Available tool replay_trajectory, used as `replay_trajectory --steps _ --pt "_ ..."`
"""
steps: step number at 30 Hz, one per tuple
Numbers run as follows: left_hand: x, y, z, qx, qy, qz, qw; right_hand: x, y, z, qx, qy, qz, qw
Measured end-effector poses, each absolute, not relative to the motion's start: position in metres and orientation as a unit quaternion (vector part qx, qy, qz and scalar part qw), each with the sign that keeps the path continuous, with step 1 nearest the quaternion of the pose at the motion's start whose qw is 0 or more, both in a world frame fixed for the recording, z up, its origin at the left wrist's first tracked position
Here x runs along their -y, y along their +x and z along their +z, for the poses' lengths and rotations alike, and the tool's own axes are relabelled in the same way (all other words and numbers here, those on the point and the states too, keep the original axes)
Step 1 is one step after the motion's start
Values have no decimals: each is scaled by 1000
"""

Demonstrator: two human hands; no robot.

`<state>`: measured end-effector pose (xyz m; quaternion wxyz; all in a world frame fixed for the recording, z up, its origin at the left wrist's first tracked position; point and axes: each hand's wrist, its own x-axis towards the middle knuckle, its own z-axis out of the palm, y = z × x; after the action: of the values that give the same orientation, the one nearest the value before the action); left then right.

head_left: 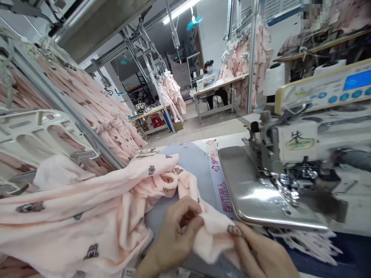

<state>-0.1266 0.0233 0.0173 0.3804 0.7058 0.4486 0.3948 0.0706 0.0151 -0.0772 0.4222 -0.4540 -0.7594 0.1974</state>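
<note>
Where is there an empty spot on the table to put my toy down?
Bare table shows between the pink fleece and the sewing machine's metal plate, which is bare too. Crowded: the near edge, where the left hand and right hand pinch the fleece.

Far beyond your fingers you see a pale concrete floor (203, 125) and a long work table (220, 85) where a person (209, 69) sits. Above it a fluorescent light (179, 11) shines on the ceiling, near a teal fan (193, 22). To the left of your fingers, metal racks (145, 58) carry hanging pink clothes (98, 108).
</note>
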Motion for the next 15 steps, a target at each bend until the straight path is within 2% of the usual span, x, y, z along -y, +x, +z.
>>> replay_trajectory --steps 3,5,10,12,15 --pt "-16 -124 22 -497 655 333 461 -13 85 -54 738 -450 299 403" --pt "-13 -116 26 -508 662 280 474 -12 92 -38 733 -439 320 411" --pt "-15 -83 39 -455 817 204 290 -10 105 -14 773 -412 178 449" --pt "-22 -73 45 -428 850 179 248 -4 111 -17 785 -414 124 444" --pt "-34 -64 52 -457 846 176 211 10 118 -31 761 -415 -25 497"
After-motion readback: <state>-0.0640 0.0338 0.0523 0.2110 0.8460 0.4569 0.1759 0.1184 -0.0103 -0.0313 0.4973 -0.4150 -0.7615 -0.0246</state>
